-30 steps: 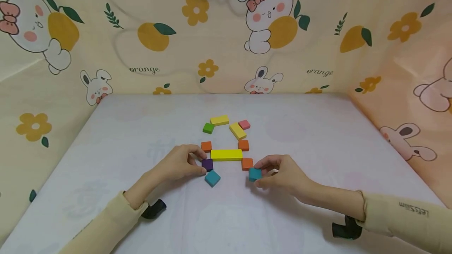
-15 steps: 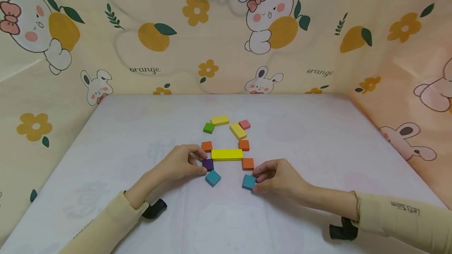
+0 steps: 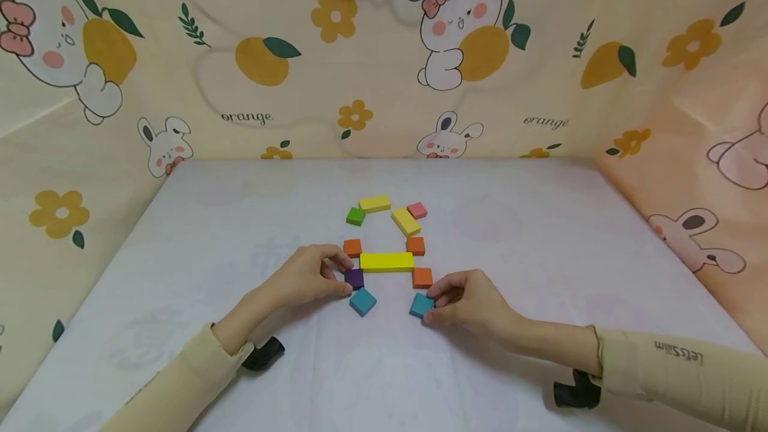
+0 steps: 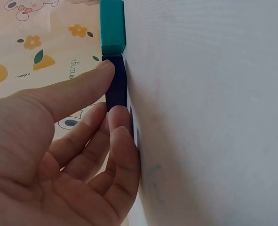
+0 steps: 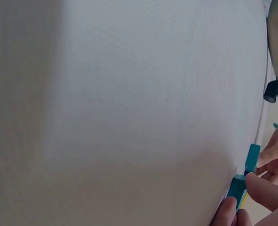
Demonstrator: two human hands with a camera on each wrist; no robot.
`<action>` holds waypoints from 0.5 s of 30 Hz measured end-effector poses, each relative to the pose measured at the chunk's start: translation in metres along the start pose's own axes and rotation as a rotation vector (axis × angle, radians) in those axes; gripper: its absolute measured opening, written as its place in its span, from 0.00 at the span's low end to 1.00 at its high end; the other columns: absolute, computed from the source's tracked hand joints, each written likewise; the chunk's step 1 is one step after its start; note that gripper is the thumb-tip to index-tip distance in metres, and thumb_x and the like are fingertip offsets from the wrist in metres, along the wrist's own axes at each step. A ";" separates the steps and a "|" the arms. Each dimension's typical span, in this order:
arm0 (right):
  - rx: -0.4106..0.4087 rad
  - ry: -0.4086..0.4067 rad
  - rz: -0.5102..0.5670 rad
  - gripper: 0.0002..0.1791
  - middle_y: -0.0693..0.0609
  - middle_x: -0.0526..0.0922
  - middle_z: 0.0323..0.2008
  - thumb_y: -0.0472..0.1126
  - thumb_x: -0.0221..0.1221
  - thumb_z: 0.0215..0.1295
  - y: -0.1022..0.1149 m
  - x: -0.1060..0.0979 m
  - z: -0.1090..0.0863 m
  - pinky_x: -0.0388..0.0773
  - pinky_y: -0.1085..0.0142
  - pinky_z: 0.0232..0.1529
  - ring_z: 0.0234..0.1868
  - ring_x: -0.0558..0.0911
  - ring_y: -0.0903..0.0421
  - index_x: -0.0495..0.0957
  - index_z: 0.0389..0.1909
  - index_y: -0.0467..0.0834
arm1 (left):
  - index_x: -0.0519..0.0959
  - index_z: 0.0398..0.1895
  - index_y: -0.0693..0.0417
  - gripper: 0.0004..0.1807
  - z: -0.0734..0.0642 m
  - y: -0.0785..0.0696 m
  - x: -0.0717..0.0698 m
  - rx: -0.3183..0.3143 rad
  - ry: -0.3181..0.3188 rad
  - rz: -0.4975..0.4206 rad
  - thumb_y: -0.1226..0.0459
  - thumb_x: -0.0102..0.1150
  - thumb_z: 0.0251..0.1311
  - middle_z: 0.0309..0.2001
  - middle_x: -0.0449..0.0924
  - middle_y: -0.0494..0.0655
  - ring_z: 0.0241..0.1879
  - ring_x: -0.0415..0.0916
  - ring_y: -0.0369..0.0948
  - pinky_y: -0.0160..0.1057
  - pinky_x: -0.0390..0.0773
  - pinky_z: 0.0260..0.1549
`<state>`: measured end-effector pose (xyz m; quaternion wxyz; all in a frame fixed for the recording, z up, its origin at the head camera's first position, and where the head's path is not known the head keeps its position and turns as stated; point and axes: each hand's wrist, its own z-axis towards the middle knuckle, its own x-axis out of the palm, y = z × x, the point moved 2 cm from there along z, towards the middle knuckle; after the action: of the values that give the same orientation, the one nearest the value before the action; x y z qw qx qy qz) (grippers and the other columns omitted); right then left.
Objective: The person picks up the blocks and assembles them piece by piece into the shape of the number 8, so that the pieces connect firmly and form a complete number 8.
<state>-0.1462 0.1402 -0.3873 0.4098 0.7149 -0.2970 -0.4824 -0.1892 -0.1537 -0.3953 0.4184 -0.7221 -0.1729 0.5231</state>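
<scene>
My left hand (image 3: 309, 275) holds the dark purple block (image 4: 116, 87) between thumb and fingers, on the table. Touching that block's near end is a teal block (image 3: 363, 302), turned cornerwise. On the right, my right hand (image 3: 474, 302) pinches a second teal block (image 3: 421, 305) just below an orange block (image 3: 423, 277); the fingers cover its right side. Between the two hands a long yellow block (image 3: 387, 262) lies flat. More orange blocks sit at its upper corners, one of them an orange block (image 3: 353, 247) by my left fingertips.
Farther back lie a green block (image 3: 356, 217), a pale yellow block (image 3: 375, 204), a slanted yellow block (image 3: 406, 222) and a pink block (image 3: 417, 210). A white cloth covers the table (image 3: 510, 219). A patterned curtain (image 3: 384, 72) stands behind and at both sides.
My right hand has moved the teal block left and a little toward me, then slightly back and turned it, below the orange block. My left hand stays at the purple block.
</scene>
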 end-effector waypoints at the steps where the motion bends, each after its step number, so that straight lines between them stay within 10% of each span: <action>1: 0.004 -0.005 0.001 0.18 0.49 0.82 0.31 0.37 0.77 0.47 0.000 0.000 0.000 0.79 0.68 0.35 0.35 0.79 0.52 0.83 0.39 0.37 | 0.81 0.44 0.50 0.17 0.000 0.000 0.000 -0.001 -0.002 0.000 0.62 0.76 0.51 0.42 0.80 0.42 0.30 0.78 0.40 0.39 0.78 0.35; 15: 0.068 -0.046 0.025 0.19 0.48 0.83 0.30 0.37 0.77 0.47 -0.001 0.001 0.000 0.80 0.67 0.35 0.34 0.80 0.53 0.84 0.40 0.37 | 0.81 0.44 0.50 0.18 0.001 0.002 0.001 0.002 -0.002 0.008 0.62 0.76 0.51 0.41 0.80 0.41 0.30 0.78 0.39 0.38 0.78 0.35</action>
<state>-0.1458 0.1400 -0.3881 0.3846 0.7134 -0.3314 -0.4831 -0.1901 -0.1534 -0.3973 0.4166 -0.7218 -0.1699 0.5259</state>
